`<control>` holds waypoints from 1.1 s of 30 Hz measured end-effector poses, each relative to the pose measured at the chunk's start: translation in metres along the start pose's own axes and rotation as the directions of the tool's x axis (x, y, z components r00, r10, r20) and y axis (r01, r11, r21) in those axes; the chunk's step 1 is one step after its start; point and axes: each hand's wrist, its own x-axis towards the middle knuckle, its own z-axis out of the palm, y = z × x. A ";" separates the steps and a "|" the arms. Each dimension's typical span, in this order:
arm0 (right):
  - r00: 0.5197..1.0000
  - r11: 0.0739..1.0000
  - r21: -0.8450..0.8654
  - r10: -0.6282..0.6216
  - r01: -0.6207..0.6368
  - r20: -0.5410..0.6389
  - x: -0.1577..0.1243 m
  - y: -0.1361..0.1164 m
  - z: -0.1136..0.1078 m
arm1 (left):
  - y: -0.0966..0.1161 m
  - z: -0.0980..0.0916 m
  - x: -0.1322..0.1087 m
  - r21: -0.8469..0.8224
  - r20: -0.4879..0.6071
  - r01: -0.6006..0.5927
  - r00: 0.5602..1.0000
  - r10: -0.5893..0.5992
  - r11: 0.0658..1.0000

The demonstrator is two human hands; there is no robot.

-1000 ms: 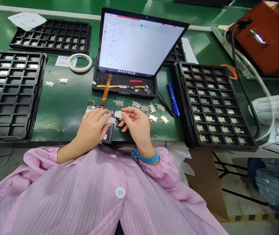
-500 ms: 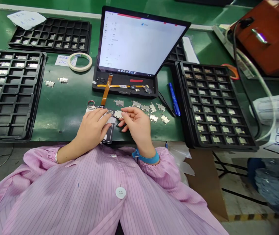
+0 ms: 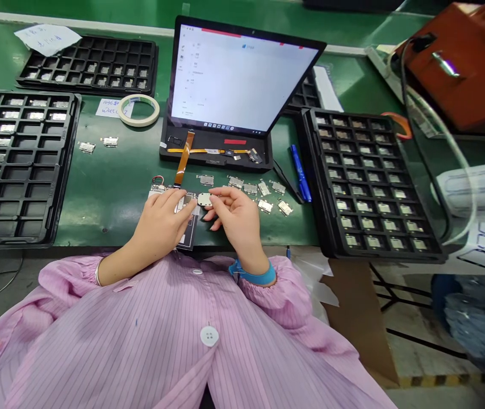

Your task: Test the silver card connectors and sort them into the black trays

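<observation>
My left hand point(image 3: 161, 218) lies over a circuit board point(image 3: 188, 234) at the table's near edge. Its fingers are stretched across the board, and its thumb reaches toward a small silver-white module point(image 3: 204, 199). Between thumb and fingers of my right hand point(image 3: 237, 216), that module is pinched at the board's right side. Whether it touches the board's connector is hidden by my fingertips. From the board's top an orange flat cable point(image 3: 184, 159) runs up to a black case with a lit screen point(image 3: 242, 79). Several loose metal modules point(image 3: 250, 188) lie just beyond my right hand.
Black compartment trays with modules stand at left point(image 3: 21, 165) and right point(image 3: 372, 187), and another tray point(image 3: 93, 65) sits at the back left. A tape roll point(image 3: 139, 120), a blue marker point(image 3: 300, 173) and dark tweezers point(image 3: 287, 182) lie on the green table. An orange-brown machine point(image 3: 459, 68) stands at right.
My left thumb has shifted up toward the module, from lower on the board. My right hand keeps its pinch in nearly the same spot. The whole view has shifted slightly.
</observation>
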 end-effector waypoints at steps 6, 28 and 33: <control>0.999 0.999 -0.049 -0.018 0.020 0.033 0.000 -0.002 -0.004 | 0.010 -0.008 0.016 -0.091 0.116 0.131 0.986 -0.120 0.987; 0.976 0.948 -0.261 -0.206 0.181 -0.069 0.004 -0.012 -0.015 | 0.012 0.001 0.046 -0.114 0.143 0.169 0.978 -0.152 0.979; 0.820 0.601 -0.690 -0.573 0.405 -0.018 -0.026 -0.005 -0.033 | 0.012 0.003 0.043 -0.135 0.127 0.145 0.984 -0.128 0.980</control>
